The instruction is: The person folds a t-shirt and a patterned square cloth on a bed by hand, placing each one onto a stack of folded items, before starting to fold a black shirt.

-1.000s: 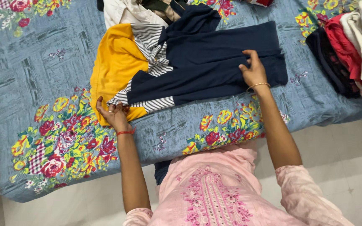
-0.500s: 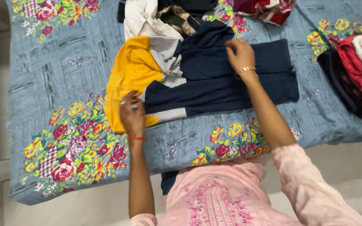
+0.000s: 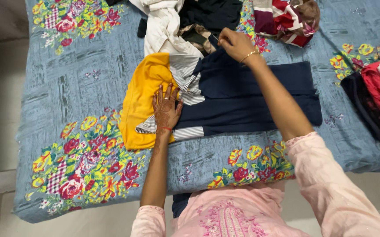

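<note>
Item: navy, yellow and grey-striped shirt, spread flat at the centre of the blue floral bedsheet, yellow part toward 9 o'clock, navy body toward 3 o'clock

Left hand: released, palm down, fingers spread, pressing flat where the yellow and striped panels meet; red thread at the wrist

Right hand: at the shirt's 12 o'clock edge, fingers pinched on the navy fabric there; gold bangle at the wrist

Surroundings: white garment and dark garment heaped at 12 o'clock, touching the shirt's upper edge; maroon, red and white striped cloth at 1 o'clock, apart from the shirt; stack of dark, red and white clothes at 3 o'clock, near the sheet's edge, well apart from the shirt

Wearer: pink embroidered top, at 6 o'clock
</note>
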